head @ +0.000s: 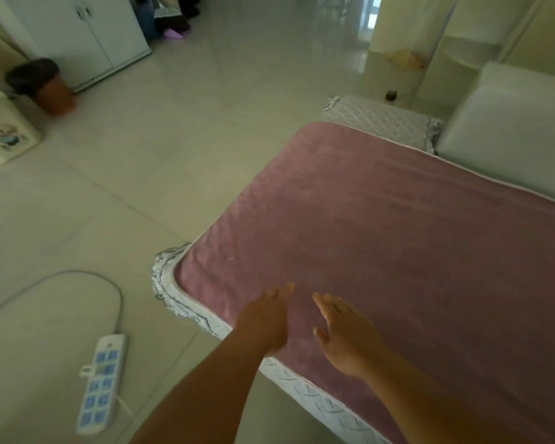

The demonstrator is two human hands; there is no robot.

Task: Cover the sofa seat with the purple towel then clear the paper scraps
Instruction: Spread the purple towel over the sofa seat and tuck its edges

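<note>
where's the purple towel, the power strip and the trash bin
purple towel (pixel 398 245), head view, flat middle of the cloth spread over the seat
power strip (pixel 100 384), head view, middle of its socket face, lying on the floor
trash bin (pixel 45 88), head view, its side wall below the dark liner

The purple towel (pixel 382 235) is a dusty pink-purple. The seat cover (pixel 378 118) under it is grey and white with a diamond pattern. At the lower left, the power strip (pixel 101 384) is white with blue squares, and the bin (pixel 53 91) at the upper left is orange-brown.
</note>
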